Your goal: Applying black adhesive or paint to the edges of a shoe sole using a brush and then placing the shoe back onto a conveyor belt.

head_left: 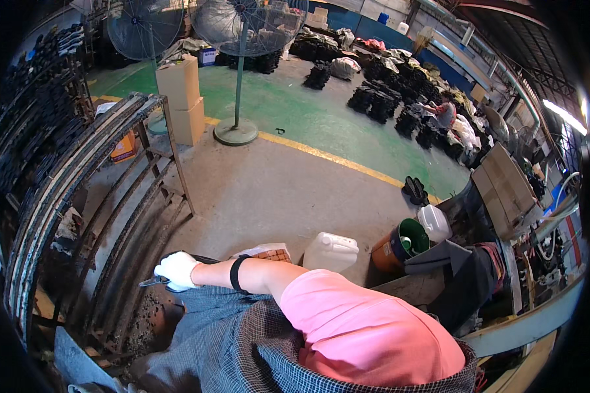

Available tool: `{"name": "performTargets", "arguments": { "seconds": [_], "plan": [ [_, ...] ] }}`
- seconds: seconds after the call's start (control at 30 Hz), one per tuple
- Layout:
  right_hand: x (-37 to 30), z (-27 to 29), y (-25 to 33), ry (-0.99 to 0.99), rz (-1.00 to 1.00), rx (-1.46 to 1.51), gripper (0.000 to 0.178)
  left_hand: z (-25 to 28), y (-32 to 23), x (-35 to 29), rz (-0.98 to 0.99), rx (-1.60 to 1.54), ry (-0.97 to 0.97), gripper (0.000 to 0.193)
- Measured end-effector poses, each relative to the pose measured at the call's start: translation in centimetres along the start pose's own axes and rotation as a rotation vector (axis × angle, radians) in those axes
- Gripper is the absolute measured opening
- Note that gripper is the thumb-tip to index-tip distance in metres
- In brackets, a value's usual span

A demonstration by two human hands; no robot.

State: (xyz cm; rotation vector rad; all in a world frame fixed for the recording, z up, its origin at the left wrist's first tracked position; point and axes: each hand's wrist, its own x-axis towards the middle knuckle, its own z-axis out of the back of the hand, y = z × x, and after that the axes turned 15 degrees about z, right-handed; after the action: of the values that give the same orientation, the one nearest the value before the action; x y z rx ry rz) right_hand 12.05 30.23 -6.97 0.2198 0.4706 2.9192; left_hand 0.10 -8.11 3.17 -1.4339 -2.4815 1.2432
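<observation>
My right hand [177, 270], in a white glove, is at the left of the view, with the arm stretched out from a pink sleeve. Its fingers are closed round a small metal tool [151, 282], whose grey tip pokes out to the left. The kind of tool cannot be made out. A dark edge of something shows just behind the wrist, mostly hidden by it. Below the arm lies my dark checked apron [219, 334]. Close to the left of the hand stands a curved, rusty metal rack [105, 252]. My left hand is out of sight.
Beyond the arm are a white jug [331, 252] and an orange-brown bucket [393, 247]. Farther off stand a pedestal fan [236, 131] and stacked cardboard boxes [189, 121]. Dark piles [375, 99] line the green floor, where another person [444, 114] is. Dark cloth [449, 268] hangs at right.
</observation>
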Motion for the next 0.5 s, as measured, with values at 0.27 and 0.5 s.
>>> {"name": "performTargets", "arguments": {
  "seconds": [0.27,0.5],
  "plan": [
    [0.09,-0.23,-0.59,-0.066,0.003,-0.01,0.025,-0.35,0.28,0.3,-0.006,-0.001,-0.001,0.051],
    [0.01,0.64,-0.3,0.009,-0.006,-0.007,0.028,-0.27,0.32,0.37,-0.007,-0.007,0.019,0.05]
  ]
}}
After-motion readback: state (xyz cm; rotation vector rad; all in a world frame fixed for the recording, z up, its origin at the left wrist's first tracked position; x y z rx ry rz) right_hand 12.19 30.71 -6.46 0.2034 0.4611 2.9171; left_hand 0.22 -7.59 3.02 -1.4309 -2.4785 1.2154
